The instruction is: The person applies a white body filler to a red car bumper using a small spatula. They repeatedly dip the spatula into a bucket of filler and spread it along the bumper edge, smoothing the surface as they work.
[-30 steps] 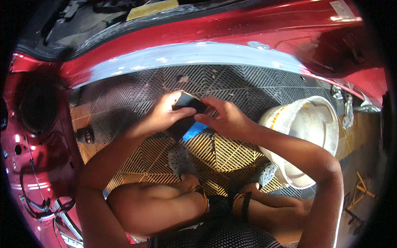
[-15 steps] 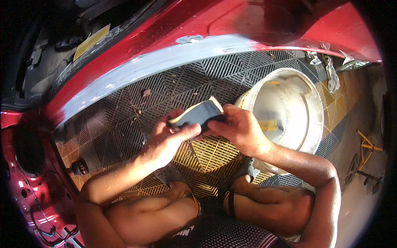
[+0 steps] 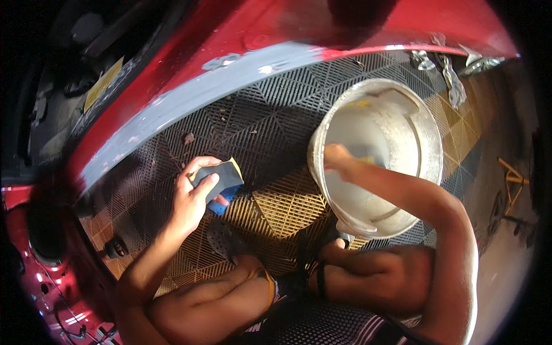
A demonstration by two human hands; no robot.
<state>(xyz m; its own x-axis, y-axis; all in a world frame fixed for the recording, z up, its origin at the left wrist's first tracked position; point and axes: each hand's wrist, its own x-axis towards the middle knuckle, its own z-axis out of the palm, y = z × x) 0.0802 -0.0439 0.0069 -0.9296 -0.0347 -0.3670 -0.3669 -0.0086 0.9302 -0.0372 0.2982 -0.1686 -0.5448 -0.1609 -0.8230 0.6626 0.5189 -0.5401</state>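
My left hand is closed around a sheet of dark sandpaper with a yellowish backing. Its thumb presses on the dark face, and a blue sanding block shows below the sheet. To the right, my right hand reaches inside the rim of a big pale metal bucket. That hand is smeared by motion, so its fingers cannot be read. Cloudy greyish liquid seems to fill the bucket's bottom, with a yellow piece partly behind my forearm.
A red car body panel with a grey patched strip curves across the far side. Slatted black and yellow floor tiles lie beneath me. Crumpled silvery scraps hang at the far right, and a yellow stand is at the right.
Both hands were together on the sandpaper. My left hand has drawn it left and nearer, revealing the blue block, while my right hand has let go and moved into the bucket.
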